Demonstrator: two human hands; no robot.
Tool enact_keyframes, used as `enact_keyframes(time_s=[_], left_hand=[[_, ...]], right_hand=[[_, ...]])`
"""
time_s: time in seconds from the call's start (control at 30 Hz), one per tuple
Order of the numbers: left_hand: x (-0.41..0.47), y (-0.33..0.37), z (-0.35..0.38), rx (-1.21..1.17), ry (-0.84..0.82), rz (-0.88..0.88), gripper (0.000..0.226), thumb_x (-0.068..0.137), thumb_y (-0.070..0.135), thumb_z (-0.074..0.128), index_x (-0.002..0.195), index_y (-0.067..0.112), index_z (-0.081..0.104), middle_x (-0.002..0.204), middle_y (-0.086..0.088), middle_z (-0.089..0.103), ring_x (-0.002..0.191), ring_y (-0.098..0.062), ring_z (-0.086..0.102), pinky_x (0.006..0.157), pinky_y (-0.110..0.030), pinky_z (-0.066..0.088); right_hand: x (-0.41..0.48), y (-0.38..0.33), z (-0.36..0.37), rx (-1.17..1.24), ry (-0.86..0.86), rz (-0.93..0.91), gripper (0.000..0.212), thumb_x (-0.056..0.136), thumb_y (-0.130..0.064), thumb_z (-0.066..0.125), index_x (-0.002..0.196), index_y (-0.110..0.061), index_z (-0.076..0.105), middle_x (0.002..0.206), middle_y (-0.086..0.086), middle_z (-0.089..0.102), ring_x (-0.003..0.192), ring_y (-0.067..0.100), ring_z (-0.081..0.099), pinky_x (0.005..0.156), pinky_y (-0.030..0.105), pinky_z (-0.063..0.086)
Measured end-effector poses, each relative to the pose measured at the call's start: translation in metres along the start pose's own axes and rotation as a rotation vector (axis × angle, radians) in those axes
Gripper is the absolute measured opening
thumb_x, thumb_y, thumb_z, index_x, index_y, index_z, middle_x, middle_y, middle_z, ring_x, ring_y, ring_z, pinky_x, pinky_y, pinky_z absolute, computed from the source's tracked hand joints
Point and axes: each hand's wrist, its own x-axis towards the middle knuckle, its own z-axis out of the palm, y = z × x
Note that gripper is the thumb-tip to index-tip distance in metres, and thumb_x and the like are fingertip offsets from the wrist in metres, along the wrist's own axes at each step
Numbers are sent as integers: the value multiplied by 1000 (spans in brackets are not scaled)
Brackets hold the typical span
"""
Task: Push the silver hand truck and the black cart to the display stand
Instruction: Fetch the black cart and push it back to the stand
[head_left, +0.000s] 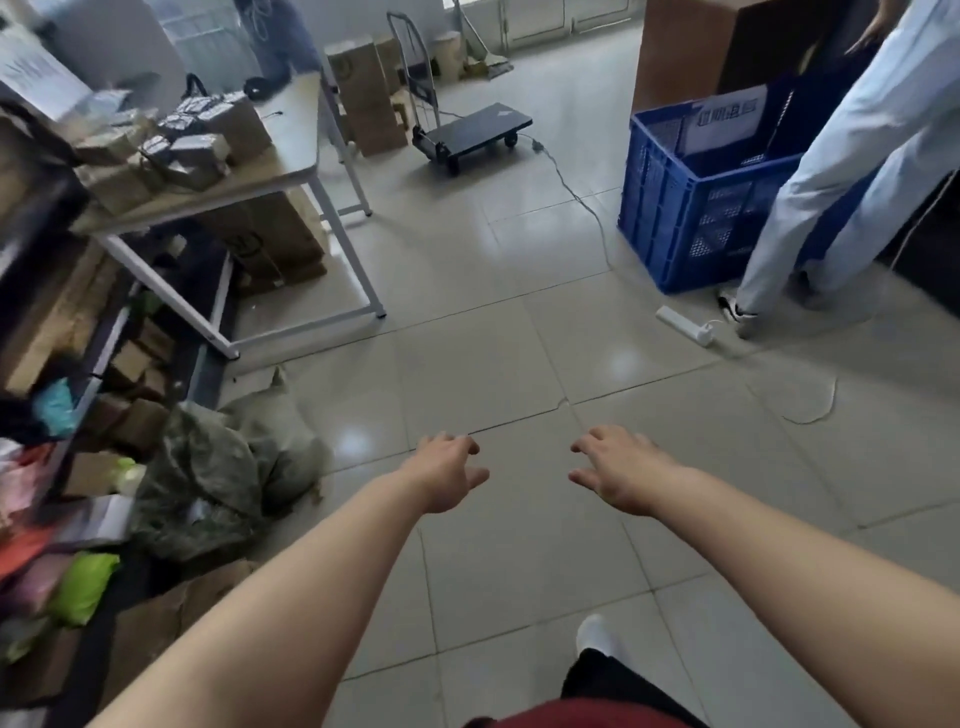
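A black platform cart with a silver upright handle stands on the tiled floor far ahead, near stacked cardboard boxes. My left hand and my right hand are stretched out in front of me over bare floor, fingers spread, holding nothing. Both hands are far from the cart. I cannot make out a separate silver hand truck or a display stand.
A white-legged table loaded with boxes stands at left, with cluttered shelves and a sack beside it. A blue crate and a person's legs stand at right. A power strip and cable lie on the floor.
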Motion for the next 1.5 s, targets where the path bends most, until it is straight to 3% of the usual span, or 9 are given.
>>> enact_keyframes(time_s=[0.23, 0.57, 0.77, 1.13, 1.3, 1.5], left_hand=[[91, 9, -92, -122, 130, -51, 49, 94, 47, 48, 136, 22, 44, 142, -6, 42, 134, -27, 31, 107, -39, 31], [265, -26, -213, -219, 170, -31, 48, 95, 45, 48, 138, 23, 43, 146, -4, 39, 137, -24, 27, 111, -42, 30], [378, -62, -323, -305, 187, -55, 49, 96, 43, 48, 139, 20, 43, 146, -7, 41, 139, -25, 25, 111, -38, 27], [611, -83, -496, -155, 181, -60, 52, 97, 44, 46, 140, 17, 42, 146, -12, 42, 136, -32, 31, 111, -38, 26], [724, -84, -581, -165, 167, -111, 51, 97, 44, 46, 141, 19, 41, 148, -9, 39, 138, -29, 27, 112, -44, 27], [844, -94, -686, -204, 207, -159, 49, 97, 43, 47, 139, 17, 43, 146, -11, 42, 137, -29, 29, 112, -41, 27]], right_hand=[[109, 41, -79, 64, 43, -5, 50, 93, -50, 41, 136, -23, 43, 143, 3, 40, 130, 28, 38, 105, 41, 32], [312, 33, -187, 51, 96, -50, 49, 93, -51, 42, 134, -25, 44, 141, -1, 44, 128, 25, 41, 98, 39, 36], [451, 20, -279, 38, 104, 16, 50, 93, -52, 38, 136, -26, 43, 141, -1, 45, 127, 26, 43, 96, 40, 38], [701, 44, -423, 39, 129, 11, 49, 93, -51, 40, 134, -24, 44, 142, 0, 43, 129, 26, 41, 97, 43, 38], [831, 61, -500, 48, 140, -16, 50, 93, -51, 39, 135, -24, 43, 143, 0, 42, 130, 26, 40, 99, 43, 37], [968, 69, -599, -26, 108, -59, 51, 93, -51, 40, 135, -23, 44, 143, 2, 43, 130, 26, 40, 101, 44, 36]])
